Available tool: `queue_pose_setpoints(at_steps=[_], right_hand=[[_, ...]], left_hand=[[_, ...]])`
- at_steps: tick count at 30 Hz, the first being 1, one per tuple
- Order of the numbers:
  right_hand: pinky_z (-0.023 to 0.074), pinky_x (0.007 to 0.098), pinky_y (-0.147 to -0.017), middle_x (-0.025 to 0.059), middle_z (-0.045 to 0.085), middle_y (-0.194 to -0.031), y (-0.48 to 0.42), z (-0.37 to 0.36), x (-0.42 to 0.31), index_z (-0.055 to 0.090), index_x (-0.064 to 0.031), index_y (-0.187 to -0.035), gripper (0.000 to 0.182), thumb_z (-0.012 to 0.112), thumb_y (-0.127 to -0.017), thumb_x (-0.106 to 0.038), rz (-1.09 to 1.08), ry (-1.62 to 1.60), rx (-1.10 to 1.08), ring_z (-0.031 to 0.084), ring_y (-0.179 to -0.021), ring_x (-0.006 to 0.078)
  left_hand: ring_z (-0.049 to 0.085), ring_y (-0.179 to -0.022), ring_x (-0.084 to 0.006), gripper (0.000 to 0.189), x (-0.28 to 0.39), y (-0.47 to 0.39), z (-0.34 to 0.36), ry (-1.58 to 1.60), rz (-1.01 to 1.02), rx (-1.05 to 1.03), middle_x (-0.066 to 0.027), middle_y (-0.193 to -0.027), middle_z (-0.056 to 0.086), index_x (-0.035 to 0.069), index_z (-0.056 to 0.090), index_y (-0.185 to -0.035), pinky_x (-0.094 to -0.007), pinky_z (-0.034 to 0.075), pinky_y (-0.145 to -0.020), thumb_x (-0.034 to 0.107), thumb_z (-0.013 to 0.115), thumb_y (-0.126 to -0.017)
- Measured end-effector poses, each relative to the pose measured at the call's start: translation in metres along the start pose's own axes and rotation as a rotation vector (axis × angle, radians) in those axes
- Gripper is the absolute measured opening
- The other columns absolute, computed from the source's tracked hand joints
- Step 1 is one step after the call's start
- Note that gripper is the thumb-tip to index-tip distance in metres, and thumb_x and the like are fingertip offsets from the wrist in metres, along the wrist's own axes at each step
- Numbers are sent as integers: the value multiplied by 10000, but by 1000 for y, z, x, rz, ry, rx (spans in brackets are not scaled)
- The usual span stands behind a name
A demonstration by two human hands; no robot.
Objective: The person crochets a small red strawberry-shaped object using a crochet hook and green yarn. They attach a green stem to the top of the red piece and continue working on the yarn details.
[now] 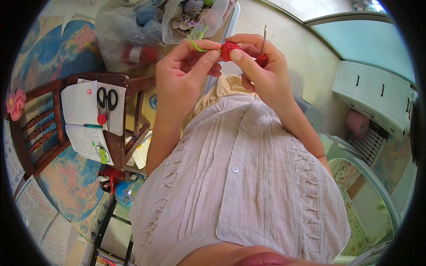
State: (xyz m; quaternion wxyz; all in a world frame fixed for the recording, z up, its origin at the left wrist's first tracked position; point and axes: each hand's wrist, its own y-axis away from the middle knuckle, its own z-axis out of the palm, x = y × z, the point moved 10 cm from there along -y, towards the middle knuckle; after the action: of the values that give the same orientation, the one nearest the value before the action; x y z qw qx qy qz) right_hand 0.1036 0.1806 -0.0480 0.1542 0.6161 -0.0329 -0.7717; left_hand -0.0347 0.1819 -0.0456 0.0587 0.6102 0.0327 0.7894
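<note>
Held up before my chest, a small red crocheted piece (228, 51) is pinched between the thumb and fingers of my right hand (266, 65). A thin metal crochet hook or needle (265, 38) sticks up from between the same hand's fingers. Another red crocheted bit (262, 60) shows inside that hand, partly hidden by the fingers. My left hand (183, 71) pinches at the left side of the red piece, where light green yarn (197, 39) comes out. The yarn's loose strands curl above my left fingers.
Clear plastic bags (123, 30) of yarn lie beyond my hands. On a wooden chair (116, 146) at left are an open notebook (80, 103), black-handled scissors (107, 99), a red ball-shaped piece (102, 119) and a green crocheted piece (103, 155). A white cabinet (369, 88) stands at right.
</note>
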Motion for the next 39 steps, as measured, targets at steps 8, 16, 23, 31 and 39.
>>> queue_pose_setpoints(at_steps=[8,16,23,31,39], right_hand=[[223,171,-377,83,625,-917,1,8,28,528,-44,-1102,237,555,-898,-161,294,-461,-98,249,-440,3],[223,168,-383,101,622,-953,2,10,31,521,-60,-1116,249,563,-896,-168,301,-524,-137,245,-447,4],[225,167,-388,106,617,-979,3,12,32,511,-64,-1128,257,560,-897,-165,322,-537,-161,237,-451,7],[214,183,-379,29,583,-866,6,10,38,501,-57,-1138,269,569,-889,-133,343,-578,-146,234,-447,7],[229,208,-371,-55,422,-621,9,12,30,504,-43,-1142,295,591,-872,-123,308,-399,-120,247,-428,14]], left_hand=[[581,-629,-98,152,18,-5,-17,-86,116,73,-76,-780,647,-14,640,-984,-214,485,-579,74,579,-876],[569,-615,-106,186,29,-5,-19,-76,228,77,-105,-823,650,-21,606,-1041,-218,484,-578,79,540,-899],[565,-620,-83,175,23,-6,-30,47,191,147,-68,-780,639,-6,589,-1036,-190,453,-578,95,547,-900],[557,-651,-85,141,-30,9,-18,54,-70,84,-47,-806,624,-1,627,-965,-206,450,-604,101,558,-895],[539,-826,-99,208,-11,12,-3,-50,183,24,-56,-1048,580,-7,614,-1053,-228,423,-717,114,518,-916]])
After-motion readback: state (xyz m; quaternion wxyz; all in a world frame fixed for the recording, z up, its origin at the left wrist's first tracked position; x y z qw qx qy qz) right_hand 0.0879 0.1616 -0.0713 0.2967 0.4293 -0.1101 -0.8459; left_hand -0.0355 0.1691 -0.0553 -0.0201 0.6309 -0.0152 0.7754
